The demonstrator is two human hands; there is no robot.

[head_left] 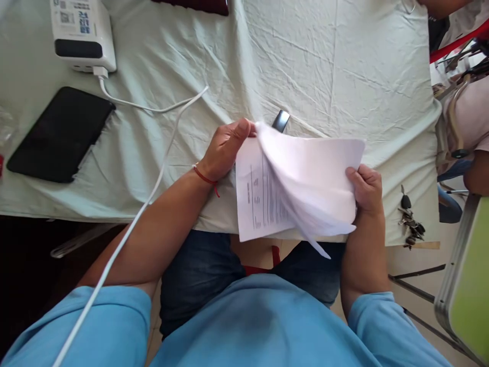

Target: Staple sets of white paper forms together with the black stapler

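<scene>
A stack of printed paper sheets (313,168) is held between my two hands over the table's front edge. Its upper sheets are lifted and curl over, baring a printed page on the left side. My left hand (226,148) pinches the far left corner, thumb on top. Along the right edge my right hand (367,186) grips the sheets, thumb on top and fingers curled beneath. Just beyond the left hand, a small dark shiny object (281,121) lies partly hidden behind the paper.
On the cloth-covered table (305,66) are a black tablet-like slab (61,133) and a white device (84,35) with a white cable (168,148) crossing my left arm. A bunch of keys (409,219) lies at the right. Beyond stand a green table (469,285) and another person (471,112).
</scene>
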